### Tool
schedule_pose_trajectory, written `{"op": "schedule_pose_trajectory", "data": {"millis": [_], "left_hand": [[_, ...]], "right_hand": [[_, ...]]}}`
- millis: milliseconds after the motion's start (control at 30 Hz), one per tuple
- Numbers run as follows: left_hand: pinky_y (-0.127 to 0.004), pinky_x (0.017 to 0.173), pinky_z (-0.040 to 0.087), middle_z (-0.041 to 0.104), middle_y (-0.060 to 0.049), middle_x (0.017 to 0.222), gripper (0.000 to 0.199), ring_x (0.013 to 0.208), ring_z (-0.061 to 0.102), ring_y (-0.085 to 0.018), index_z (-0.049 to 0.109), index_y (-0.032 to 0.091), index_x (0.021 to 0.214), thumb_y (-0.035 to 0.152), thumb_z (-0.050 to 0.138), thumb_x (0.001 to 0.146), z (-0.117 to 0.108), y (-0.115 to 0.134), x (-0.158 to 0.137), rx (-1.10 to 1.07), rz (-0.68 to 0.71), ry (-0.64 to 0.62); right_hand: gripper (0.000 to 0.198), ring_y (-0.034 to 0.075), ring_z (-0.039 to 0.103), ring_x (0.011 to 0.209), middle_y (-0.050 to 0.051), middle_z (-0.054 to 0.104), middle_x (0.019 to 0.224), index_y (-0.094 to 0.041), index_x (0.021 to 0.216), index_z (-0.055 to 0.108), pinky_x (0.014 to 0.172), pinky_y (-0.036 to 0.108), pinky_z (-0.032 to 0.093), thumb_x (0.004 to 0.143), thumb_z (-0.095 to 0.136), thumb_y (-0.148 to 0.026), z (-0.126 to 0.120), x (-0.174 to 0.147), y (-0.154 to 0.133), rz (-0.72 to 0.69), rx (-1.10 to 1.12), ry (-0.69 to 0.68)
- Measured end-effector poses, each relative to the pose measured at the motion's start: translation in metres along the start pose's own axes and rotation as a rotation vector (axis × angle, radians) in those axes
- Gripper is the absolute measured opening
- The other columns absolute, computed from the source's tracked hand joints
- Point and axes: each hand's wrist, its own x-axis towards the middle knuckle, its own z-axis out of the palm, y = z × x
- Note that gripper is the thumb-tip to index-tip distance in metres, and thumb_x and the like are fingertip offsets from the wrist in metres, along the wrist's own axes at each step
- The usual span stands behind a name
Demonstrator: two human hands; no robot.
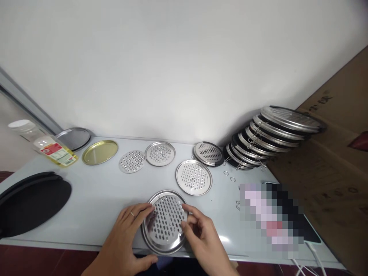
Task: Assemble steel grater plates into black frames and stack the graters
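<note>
A round metal grater disc (169, 218) with rows of raised slots lies over a wider round metal tray (165, 250) at the table's front edge. My left hand (126, 234) spans the left side, fingertips touching the disc's upper left edge. Its thumb stretches out apart, close to the tray's lower rim. At the right edge, my right hand (202, 237) holds the disc between index finger and thumb, its other fingers curled. Just behind it sits a perforated grater plate (194, 177). Farther back are another rimmed grater plate (160, 153) and a loose perforated disc (132, 161).
A leaning stack of black-edged graters (276, 134) stands back right beside a cardboard box (330, 161). One grater (209, 153) and small wire rings (232, 179) lie nearby. Leftward are a gold lid (100, 152), an oil bottle (54, 149) and a black round piece (34, 203).
</note>
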Motion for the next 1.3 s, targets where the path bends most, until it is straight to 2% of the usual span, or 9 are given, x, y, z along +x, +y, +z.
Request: {"op": "schedule_pose_trajectory", "data": {"millis": [167, 267, 400, 500, 600, 767, 900, 1167, 1300], "left_hand": [[-0.046, 0.106, 0.043, 0.052, -0.007, 0.141, 0.061, 0.126, 0.05, -0.029, 0.043, 0.029, 0.14, 0.044, 0.065, 0.085, 0.001, -0.001, 0.002, 0.021, -0.015, 0.019], [-0.047, 0.105, 0.043, 0.055, -0.007, 0.139, 0.054, 0.125, 0.051, -0.029, 0.047, 0.029, 0.138, 0.041, 0.063, 0.087, 0.002, -0.001, 0.004, 0.044, -0.01, 0.029], [-0.047, 0.105, 0.042, 0.056, -0.005, 0.138, 0.049, 0.124, 0.052, -0.028, 0.049, 0.031, 0.137, 0.037, 0.061, 0.089, 0.004, -0.001, 0.006, 0.066, -0.005, 0.033], [-0.046, 0.104, 0.042, 0.054, -0.004, 0.14, 0.05, 0.125, 0.051, -0.027, 0.048, 0.031, 0.139, 0.033, 0.059, 0.09, 0.004, 0.001, 0.007, 0.075, -0.012, 0.019], [-0.047, 0.103, 0.043, 0.052, -0.005, 0.142, 0.053, 0.126, 0.049, -0.027, 0.044, 0.032, 0.143, 0.031, 0.056, 0.091, 0.003, 0.002, 0.009, 0.085, -0.013, 0.002], [-0.049, 0.103, 0.042, 0.051, -0.006, 0.144, 0.058, 0.125, 0.049, -0.028, 0.039, 0.031, 0.147, 0.028, 0.055, 0.091, 0.001, 0.006, 0.01, 0.102, -0.013, -0.014], [-0.049, 0.104, 0.041, 0.05, -0.005, 0.145, 0.057, 0.127, 0.047, -0.028, 0.04, 0.031, 0.146, 0.025, 0.053, 0.091, -0.001, 0.009, 0.011, 0.09, -0.023, -0.04], [-0.048, 0.105, 0.04, 0.052, -0.005, 0.142, 0.053, 0.126, 0.048, -0.028, 0.042, 0.032, 0.141, 0.026, 0.055, 0.09, 0.0, 0.009, 0.01, 0.063, -0.059, -0.041], [-0.047, 0.108, 0.038, 0.046, -0.007, 0.144, 0.063, 0.13, 0.043, -0.029, 0.038, 0.028, 0.142, 0.028, 0.062, 0.084, -0.007, 0.008, 0.017, 0.011, -0.102, -0.038]], "right_hand": [[0.052, 0.019, 0.062, 0.07, 0.001, 0.066, 0.082, -0.021, 0.139, 0.052, 0.07, 0.031, 0.048, 0.089, 0.058, -0.033, -0.002, 0.001, -0.01, -0.072, -0.382, -0.09], [0.059, 0.022, 0.065, 0.079, 0.004, 0.068, 0.089, -0.022, 0.143, 0.048, 0.074, 0.033, 0.05, 0.086, 0.059, -0.029, -0.004, 0.001, -0.016, -0.116, -0.537, -0.114], [0.058, 0.028, 0.065, 0.102, 0.013, 0.063, 0.117, -0.02, 0.143, 0.049, 0.089, 0.039, 0.051, 0.087, 0.058, -0.032, -0.003, 0.0, -0.018, -0.106, -0.662, -0.11], [0.066, 0.03, 0.063, 0.109, 0.014, 0.058, 0.125, -0.02, 0.146, 0.045, 0.093, 0.04, 0.051, 0.084, 0.063, -0.034, -0.003, 0.0, -0.015, -0.099, -0.689, -0.133], [0.074, 0.03, 0.063, 0.107, 0.013, 0.055, 0.126, -0.021, 0.147, 0.041, 0.091, 0.04, 0.052, 0.08, 0.069, -0.032, -0.003, 0.0, -0.009, -0.12, -0.713, -0.13], [0.06, 0.026, 0.065, 0.093, 0.011, 0.054, 0.119, -0.022, 0.143, 0.044, 0.082, 0.04, 0.055, 0.086, 0.063, -0.025, -0.004, 0.003, -0.003, -0.187, -0.763, -0.091], [0.057, 0.025, 0.065, 0.088, 0.01, 0.054, 0.116, -0.023, 0.141, 0.046, 0.078, 0.039, 0.056, 0.086, 0.062, -0.024, -0.002, 0.004, -0.002, -0.218, -0.784, -0.071], [0.053, 0.025, 0.063, 0.091, 0.009, 0.054, 0.111, -0.023, 0.133, 0.055, 0.079, 0.038, 0.056, 0.08, 0.067, -0.024, -0.002, 0.005, -0.004, -0.26, -0.731, -0.111], [0.059, 0.027, 0.062, 0.095, 0.01, 0.055, 0.114, -0.021, 0.133, 0.056, 0.082, 0.041, 0.055, 0.076, 0.071, -0.027, 0.0, 0.006, 0.0, -0.258, -0.718, -0.09]]}}
